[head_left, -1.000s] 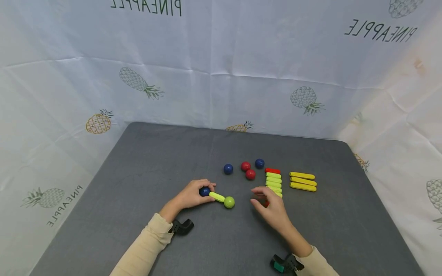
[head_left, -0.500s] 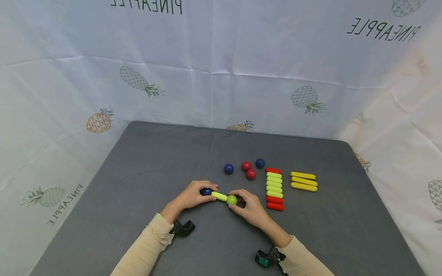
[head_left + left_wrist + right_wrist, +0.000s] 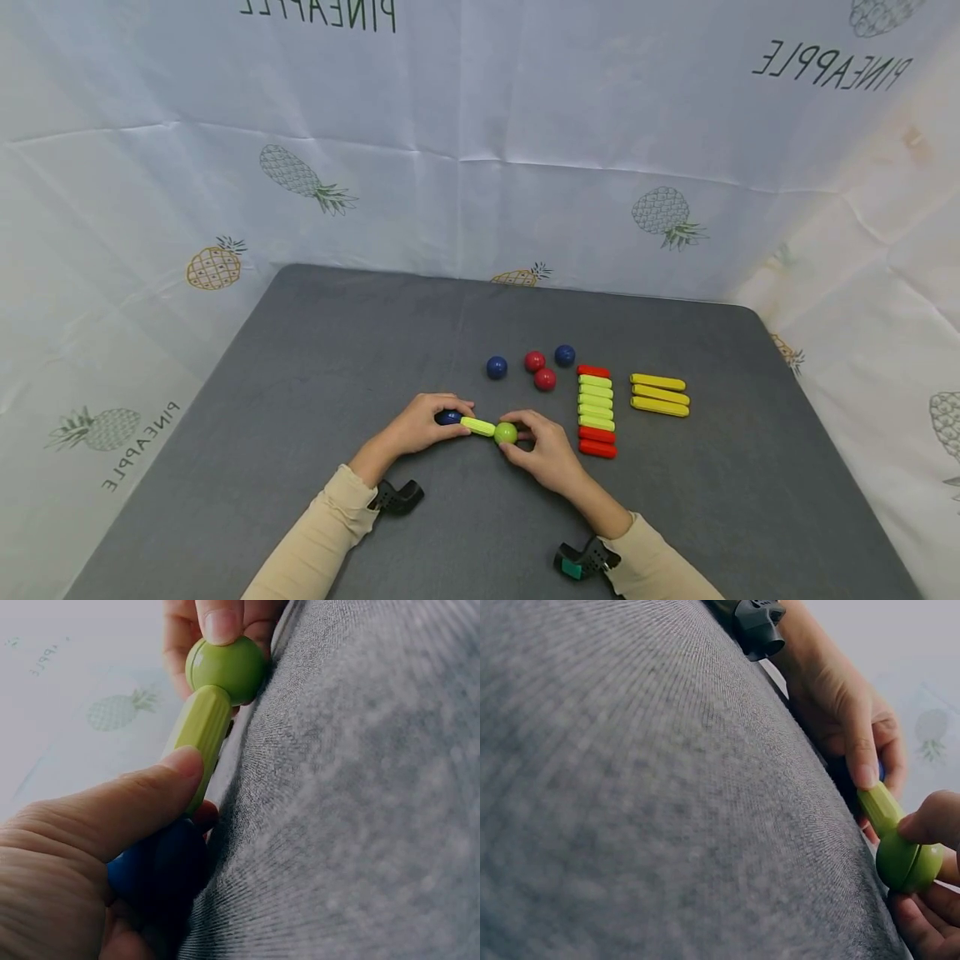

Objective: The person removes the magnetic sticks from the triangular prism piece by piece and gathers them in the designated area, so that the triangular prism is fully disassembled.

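A ridged lime rod joins a dark blue ball at its left end to a green ball at its right. My left hand curls round the blue ball, and in the left wrist view its thumb lies on the rod, pinching the near end. With thumb and fingers my right hand pinches the green ball, whose seam shows in the right wrist view. Part of the blue ball is hidden by the left hand. All three pieces are low over the grey tabletop.
Behind the hands lie two blue balls and two red balls. A column of lime rods and red rods sits to the right. Farther right are three longer yellow rods. A pineapple-print cloth hangs behind the table.
My right hand has moved left from beside the rod column and taken hold of the green ball. The joined pieces have shifted slightly right, while the left hand has kept its grip.
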Motion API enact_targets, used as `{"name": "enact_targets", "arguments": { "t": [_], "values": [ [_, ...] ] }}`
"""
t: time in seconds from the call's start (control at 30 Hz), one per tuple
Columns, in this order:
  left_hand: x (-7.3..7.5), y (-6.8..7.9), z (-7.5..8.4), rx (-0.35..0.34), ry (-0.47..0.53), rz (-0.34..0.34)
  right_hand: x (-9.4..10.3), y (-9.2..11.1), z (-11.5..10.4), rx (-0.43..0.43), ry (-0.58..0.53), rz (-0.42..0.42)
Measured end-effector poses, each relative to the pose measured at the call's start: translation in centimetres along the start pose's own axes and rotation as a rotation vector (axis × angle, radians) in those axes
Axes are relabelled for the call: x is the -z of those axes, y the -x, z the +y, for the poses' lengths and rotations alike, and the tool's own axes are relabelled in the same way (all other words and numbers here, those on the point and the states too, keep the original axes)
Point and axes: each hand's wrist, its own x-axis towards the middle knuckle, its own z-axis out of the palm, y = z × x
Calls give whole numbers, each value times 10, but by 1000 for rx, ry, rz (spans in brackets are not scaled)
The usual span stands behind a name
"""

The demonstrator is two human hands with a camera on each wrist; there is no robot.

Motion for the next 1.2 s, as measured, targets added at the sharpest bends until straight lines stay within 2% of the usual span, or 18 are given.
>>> {"name": "enact_targets", "arguments": {
  "t": [0.27,0.4,0.53,0.83,1.2],
  "values": [
    [2,1,-2,4,-19,43,9,-3,2,-74,60,152],
    [1,1,-1,21,-26,44,9,-12,1,-31,104,148],
    [1,0,0,32,-20,41,7,-25,0,6,188,179],
    [0,0,2,25,-15,31,3,-48,-1,-55,292,186],
    [-1,0,-1,30,-14,33,2,-52,1,-35,330,180]
  ]
}}
